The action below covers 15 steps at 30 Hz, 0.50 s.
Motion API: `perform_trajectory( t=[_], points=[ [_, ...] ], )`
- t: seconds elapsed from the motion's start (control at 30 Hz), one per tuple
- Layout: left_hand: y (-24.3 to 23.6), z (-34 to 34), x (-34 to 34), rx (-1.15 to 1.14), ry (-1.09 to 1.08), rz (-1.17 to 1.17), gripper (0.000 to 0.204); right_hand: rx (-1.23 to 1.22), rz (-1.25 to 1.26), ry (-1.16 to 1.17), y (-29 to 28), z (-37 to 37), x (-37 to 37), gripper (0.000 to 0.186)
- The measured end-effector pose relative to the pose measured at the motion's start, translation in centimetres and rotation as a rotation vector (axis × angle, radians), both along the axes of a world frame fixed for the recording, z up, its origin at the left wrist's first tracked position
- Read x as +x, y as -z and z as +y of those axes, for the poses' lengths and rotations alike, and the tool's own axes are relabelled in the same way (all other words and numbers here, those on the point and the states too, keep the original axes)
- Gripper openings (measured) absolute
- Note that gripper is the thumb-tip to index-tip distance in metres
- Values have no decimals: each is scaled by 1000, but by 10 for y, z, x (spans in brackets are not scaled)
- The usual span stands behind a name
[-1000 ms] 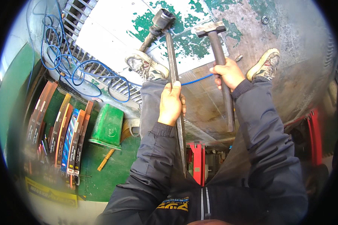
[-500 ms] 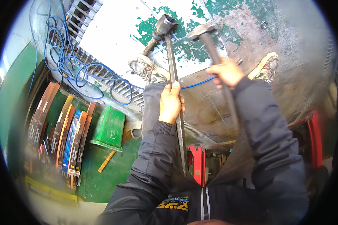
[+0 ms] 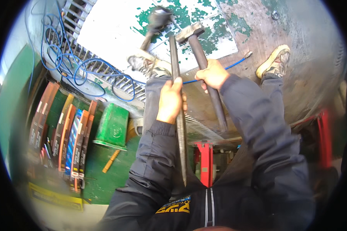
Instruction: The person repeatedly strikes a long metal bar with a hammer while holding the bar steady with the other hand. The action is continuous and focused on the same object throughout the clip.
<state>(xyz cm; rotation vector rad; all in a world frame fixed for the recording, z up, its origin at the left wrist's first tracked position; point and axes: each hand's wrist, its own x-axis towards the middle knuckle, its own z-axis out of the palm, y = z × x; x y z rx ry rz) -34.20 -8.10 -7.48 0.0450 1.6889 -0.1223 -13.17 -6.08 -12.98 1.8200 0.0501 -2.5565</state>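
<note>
My left hand [image 3: 170,101] is wrapped round the middle of a long steel pry bar [image 3: 182,142], whose tapered end points back toward my jacket. Its far end lies close to a dark cup-shaped metal joint [image 3: 160,18] on a shaft [image 3: 146,40]; blur hides whether they touch. That shaft runs down to my left shoe [image 3: 144,63]. In my right hand [image 3: 214,75] is a hammer [image 3: 191,31], gripped partway along its dark handle. The hammer's heavy head is just right of the bar's far end.
A blue hose [image 3: 90,73] lies coiled over a floor grating [image 3: 71,23] and runs behind my hands. At left are a green bin [image 3: 112,125] and several long boxes [image 3: 69,142]. My right shoe [image 3: 274,61] is on the floor; red metal stands [image 3: 206,165] are nearby.
The hammer has come leftward, close to the bar's far end. The joint has shifted slightly up and left, and the bar's far end now shows farther from it.
</note>
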Motion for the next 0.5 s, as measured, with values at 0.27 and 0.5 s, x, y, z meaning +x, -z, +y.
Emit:
perform_trajectory(
  t=[0.27,0.5],
  points=[
    [-10,-26,-1,8,-41,-39,27,-115,-183,16,47,-101,62,25],
    [-25,-6,-20,82,-164,-29,28,-13,-388,-10,35,-59,71,23]
  ],
)
